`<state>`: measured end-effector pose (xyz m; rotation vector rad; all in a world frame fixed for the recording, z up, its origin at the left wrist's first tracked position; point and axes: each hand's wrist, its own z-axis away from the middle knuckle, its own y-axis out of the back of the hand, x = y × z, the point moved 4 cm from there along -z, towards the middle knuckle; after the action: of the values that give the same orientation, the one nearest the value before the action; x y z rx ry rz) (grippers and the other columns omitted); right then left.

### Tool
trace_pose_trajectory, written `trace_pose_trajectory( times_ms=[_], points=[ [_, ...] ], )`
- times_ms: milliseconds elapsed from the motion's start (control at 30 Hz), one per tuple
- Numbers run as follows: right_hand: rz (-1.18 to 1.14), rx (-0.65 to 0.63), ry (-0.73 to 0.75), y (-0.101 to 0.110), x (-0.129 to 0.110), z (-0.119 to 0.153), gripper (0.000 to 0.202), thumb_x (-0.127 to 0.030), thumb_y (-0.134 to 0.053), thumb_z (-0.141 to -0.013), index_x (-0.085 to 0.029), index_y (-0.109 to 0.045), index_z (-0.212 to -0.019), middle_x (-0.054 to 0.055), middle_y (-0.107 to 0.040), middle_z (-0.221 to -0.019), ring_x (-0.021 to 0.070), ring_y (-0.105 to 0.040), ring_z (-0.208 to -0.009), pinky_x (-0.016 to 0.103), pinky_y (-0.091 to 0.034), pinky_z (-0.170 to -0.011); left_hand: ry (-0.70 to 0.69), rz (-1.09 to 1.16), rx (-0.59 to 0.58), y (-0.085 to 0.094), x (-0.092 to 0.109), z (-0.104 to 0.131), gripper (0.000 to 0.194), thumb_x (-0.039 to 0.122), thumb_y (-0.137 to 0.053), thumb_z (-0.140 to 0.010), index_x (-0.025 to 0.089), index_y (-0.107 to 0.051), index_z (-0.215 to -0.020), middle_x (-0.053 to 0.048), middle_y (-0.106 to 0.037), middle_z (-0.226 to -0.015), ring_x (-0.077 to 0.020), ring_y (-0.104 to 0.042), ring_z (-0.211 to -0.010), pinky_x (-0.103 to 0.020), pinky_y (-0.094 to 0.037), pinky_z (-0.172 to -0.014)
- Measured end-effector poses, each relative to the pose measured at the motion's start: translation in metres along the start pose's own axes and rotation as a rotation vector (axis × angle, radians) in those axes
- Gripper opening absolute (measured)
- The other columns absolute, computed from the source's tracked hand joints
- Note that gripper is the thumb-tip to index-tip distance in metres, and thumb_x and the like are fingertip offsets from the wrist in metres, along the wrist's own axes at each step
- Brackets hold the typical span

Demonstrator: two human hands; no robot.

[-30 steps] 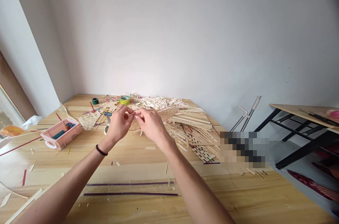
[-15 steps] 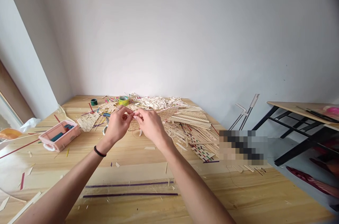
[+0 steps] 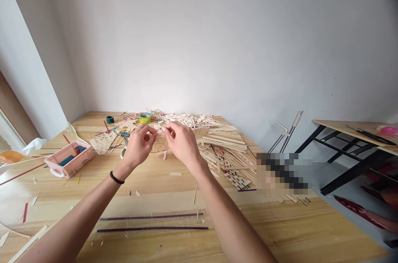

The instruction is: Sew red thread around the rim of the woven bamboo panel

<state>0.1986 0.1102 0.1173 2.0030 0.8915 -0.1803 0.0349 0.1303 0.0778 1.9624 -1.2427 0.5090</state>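
My left hand [image 3: 141, 144] is raised over the table, thumb and forefinger pinched together. Facing it, my right hand [image 3: 180, 140] also pinches. A fine thread [image 3: 159, 131] seems to run between the fingertips, barely visible at this size. Behind and below the hands lies a pale woven strip mat [image 3: 161, 144], partly covered by them. A pair of scissors [image 3: 123, 153] with pale handles is beside my left hand, mostly hidden by it. Near its knuckles is a small blue spool-like item [image 3: 125, 135].
A pink box [image 3: 71, 162] holding dark spools stands at left. Rolls of green tape [image 3: 110, 119] and yellow tape [image 3: 144, 118] sit farther back. Loose bamboo-like strips [image 3: 224, 138] and a checkered woven piece [image 3: 238, 179] lie at right. Purple strips [image 3: 152, 228] lie in front.
My right hand has drawn a little to the right, opening a small gap between the fingertips. The left hand stays nearly in place.
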Motion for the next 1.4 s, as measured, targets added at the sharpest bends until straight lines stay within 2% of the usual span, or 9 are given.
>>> trace_pose_trajectory(
  times_ms=[100, 167, 333, 600, 767, 933, 1067, 1267, 1400],
  points=[
    [0.029, 0.079, 0.000, 0.008, 0.000, -0.001, 0.019, -0.021, -0.054, -0.106, -0.016, -0.071, -0.098, 0.011, -0.070, -0.108, 0.0231, -0.062, -0.101, 0.034, -0.044, -0.091, -0.025, 0.014, -0.036, -0.002, 0.005, 0.001, 0.022, 0.041, -0.063, -0.094, 0.022, -0.069, -0.085, -0.007, -0.070, -0.096, -0.0165, -0.067, -0.070, -0.031, -0.059, -0.069],
    [0.035, 0.064, -0.018, 0.008, 0.002, -0.002, 0.016, -0.020, -0.060, -0.103, -0.016, -0.073, -0.095, 0.012, -0.070, -0.108, 0.0264, -0.060, -0.109, 0.037, -0.043, -0.097, -0.045, 0.025, -0.048, -0.002, 0.010, 0.002, 0.022, 0.041, -0.062, -0.094, 0.022, -0.070, -0.087, -0.006, -0.069, -0.096, -0.0169, -0.068, -0.075, -0.032, -0.061, -0.073],
    [-0.059, -0.033, -0.015, 0.001, 0.007, -0.001, 0.013, -0.016, -0.066, -0.099, -0.018, -0.075, -0.090, 0.006, -0.072, -0.098, 0.0195, -0.064, -0.094, 0.031, -0.046, -0.089, -0.091, 0.054, -0.073, -0.003, 0.018, 0.004, 0.020, 0.038, -0.060, -0.095, 0.022, -0.070, -0.088, -0.005, -0.067, -0.095, -0.0172, -0.068, -0.083, -0.031, -0.063, -0.077],
    [-0.251, 0.013, 0.044, 0.001, 0.005, -0.002, 0.014, -0.006, -0.064, -0.092, -0.018, -0.069, -0.086, 0.001, -0.071, -0.092, 0.0151, -0.064, -0.085, 0.026, -0.046, -0.081, -0.103, 0.067, -0.089, -0.004, 0.019, 0.005, 0.019, 0.035, -0.059, -0.095, 0.021, -0.071, -0.091, -0.006, -0.067, -0.096, -0.0172, -0.069, -0.086, -0.031, -0.063, -0.078],
    [-0.368, 0.100, 0.071, 0.002, 0.004, -0.003, 0.013, -0.021, -0.054, -0.101, -0.019, -0.061, -0.090, 0.002, -0.070, -0.091, 0.0156, -0.064, -0.083, 0.027, -0.048, -0.082, -0.078, 0.060, -0.093, -0.005, 0.014, 0.004, 0.021, 0.039, -0.060, -0.094, 0.021, -0.068, -0.088, -0.005, -0.066, -0.096, -0.0173, -0.068, -0.084, -0.031, -0.063, -0.078],
    [-0.662, 0.253, 0.046, 0.011, 0.011, -0.003, 0.019, -0.038, -0.057, -0.103, -0.020, -0.058, -0.098, 0.002, -0.067, -0.090, 0.0144, -0.063, -0.078, 0.027, -0.050, -0.075, 0.010, 0.035, -0.074, -0.003, -0.007, -0.002, 0.025, 0.044, -0.062, -0.093, 0.021, -0.065, -0.085, -0.006, -0.068, -0.095, -0.0170, -0.067, -0.075, -0.033, -0.059, -0.074],
    [-0.795, 0.391, 0.101, 0.037, 0.010, -0.001, 0.019, -0.038, -0.059, -0.104, -0.021, -0.056, -0.098, 0.001, -0.067, -0.089, 0.0117, -0.062, -0.074, 0.026, -0.052, -0.073, 0.081, 0.037, -0.065, 0.000, -0.024, -0.005, 0.028, 0.047, -0.061, -0.092, 0.021, -0.062, -0.083, -0.006, -0.070, -0.089, -0.0177, -0.069, -0.069, -0.032, -0.056, -0.068],
    [-0.832, 0.637, 0.229, 0.104, -0.006, 0.019, 0.011, -0.028, -0.066, -0.100, -0.020, -0.058, -0.098, -0.001, -0.066, -0.087, 0.0110, -0.061, -0.070, 0.027, -0.052, -0.069, 0.147, 0.042, -0.066, 0.001, -0.033, -0.005, 0.028, 0.049, -0.060, -0.090, 0.022, -0.059, -0.084, -0.006, -0.073, -0.081, -0.0212, -0.073, -0.069, -0.030, -0.049, -0.060],
    [-0.854, 0.825, 0.327, 0.144, -0.016, 0.038, 0.008, -0.022, -0.069, -0.095, -0.019, -0.062, -0.093, 0.000, -0.064, -0.078, 0.0139, -0.060, -0.066, 0.028, -0.047, -0.059, 0.180, 0.039, -0.057, 0.002, -0.035, -0.004, 0.027, 0.049, -0.060, -0.089, 0.022, -0.059, -0.088, -0.004, -0.073, -0.073, -0.0233, -0.074, -0.070, -0.029, -0.047, -0.058]
  ],
)
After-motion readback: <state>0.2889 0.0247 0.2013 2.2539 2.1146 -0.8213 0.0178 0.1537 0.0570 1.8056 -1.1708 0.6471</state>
